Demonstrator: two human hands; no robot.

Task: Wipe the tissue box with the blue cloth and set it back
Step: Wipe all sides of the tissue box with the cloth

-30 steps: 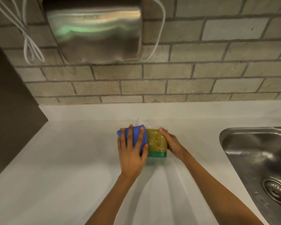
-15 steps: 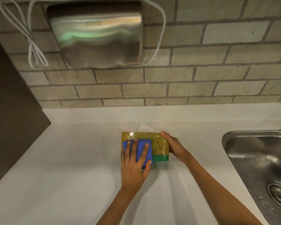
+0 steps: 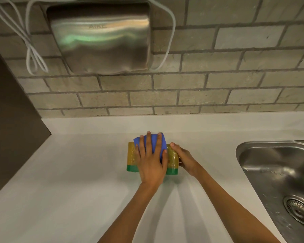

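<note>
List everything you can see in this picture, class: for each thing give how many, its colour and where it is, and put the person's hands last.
tissue box: one, yellow with a green base, on the countertop near the middle
blue cloth: one, blue, pressed on top of the tissue box
countertop: one, white, along the brick wall
sink: one, steel, set in the countertop at right, with a drain
hand dryer: one, silver metal, on the wall, upper left
cable: one, white, looped on the wall around the hand dryer
left hand: one, flat on the blue cloth
right hand: one, gripping the tissue box's right end
</note>
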